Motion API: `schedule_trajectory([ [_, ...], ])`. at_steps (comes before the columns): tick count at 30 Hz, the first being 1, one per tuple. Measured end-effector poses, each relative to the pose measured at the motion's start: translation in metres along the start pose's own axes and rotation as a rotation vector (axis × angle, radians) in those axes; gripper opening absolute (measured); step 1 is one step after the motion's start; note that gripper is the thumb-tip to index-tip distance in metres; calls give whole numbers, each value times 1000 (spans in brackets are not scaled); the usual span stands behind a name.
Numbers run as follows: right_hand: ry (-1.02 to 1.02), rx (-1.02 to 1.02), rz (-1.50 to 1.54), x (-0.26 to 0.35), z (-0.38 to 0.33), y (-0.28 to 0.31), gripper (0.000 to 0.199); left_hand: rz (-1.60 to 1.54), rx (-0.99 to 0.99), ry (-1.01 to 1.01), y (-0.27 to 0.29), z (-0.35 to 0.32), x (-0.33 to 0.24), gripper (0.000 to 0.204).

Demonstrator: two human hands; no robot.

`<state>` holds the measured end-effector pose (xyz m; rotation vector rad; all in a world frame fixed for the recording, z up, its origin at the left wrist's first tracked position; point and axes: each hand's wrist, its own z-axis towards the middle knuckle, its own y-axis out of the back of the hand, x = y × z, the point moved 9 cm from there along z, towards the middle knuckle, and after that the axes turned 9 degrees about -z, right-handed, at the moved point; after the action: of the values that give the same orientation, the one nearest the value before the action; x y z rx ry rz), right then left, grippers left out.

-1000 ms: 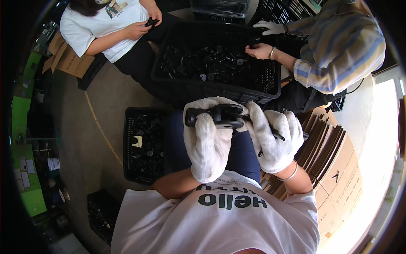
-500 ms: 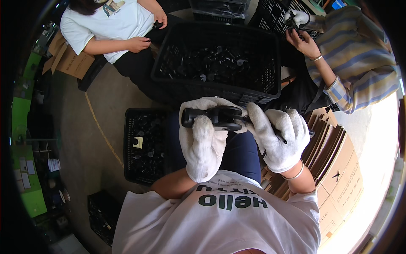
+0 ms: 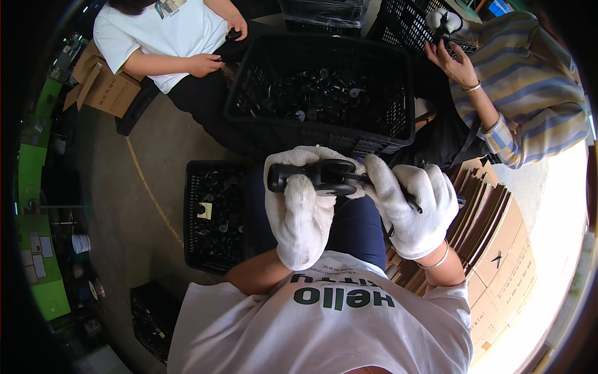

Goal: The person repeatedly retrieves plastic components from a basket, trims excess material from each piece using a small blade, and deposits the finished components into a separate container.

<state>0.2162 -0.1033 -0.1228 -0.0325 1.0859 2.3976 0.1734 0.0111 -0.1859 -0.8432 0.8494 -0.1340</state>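
Observation:
Both my hands wear white knitted gloves and are raised in front of my chest. My left hand (image 3: pixel 298 215) is closed around a black caster-like part (image 3: pixel 330 176), its thumb lying over the near side. This part has a cylindrical end at the left and two round discs at the right. Fingers of my right hand (image 3: pixel 416 206) are pinched at the disc side, against a thin dark piece between the discs. Thin black rod-like pieces (image 3: pixel 413 203) stick out from the right hand's curled fingers; their full shape is hidden.
Ahead stands a large black crate (image 3: pixel 317 128) of black parts. A smaller black crate (image 3: pixel 215 249) of similar parts sits left of my legs. Flattened cardboard boxes (image 3: pixel 498 268) stack at my right. Two people work opposite: one white-shirted (image 3: pixel 171 43), one in striped sleeves (image 3: pixel 523 93).
My hands keep nearly the same hold; the right has shifted very slightly. The striped-sleeved person's hands have moved and turned the black piece they hold.

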Motion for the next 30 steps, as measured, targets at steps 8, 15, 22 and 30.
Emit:
schedule_trajectory([
  [8, -32, 15, 5, 1, -3, -2, 45, -8, 18, -35, 1, -1, 0, 32],
  [15, -29, -125, -18, 4, -11, -2, 51, 7, -5, -48, -2, -3, -1, 31],
  [22, -47, -64, -11, 5, -9, -1, 43, -6, -43, -18, -1, -4, -1, 30],
  [30, 21, -46, -98, 4, -4, -1, 41, 144, -6, -16, 0, -2, -7, 28],
])
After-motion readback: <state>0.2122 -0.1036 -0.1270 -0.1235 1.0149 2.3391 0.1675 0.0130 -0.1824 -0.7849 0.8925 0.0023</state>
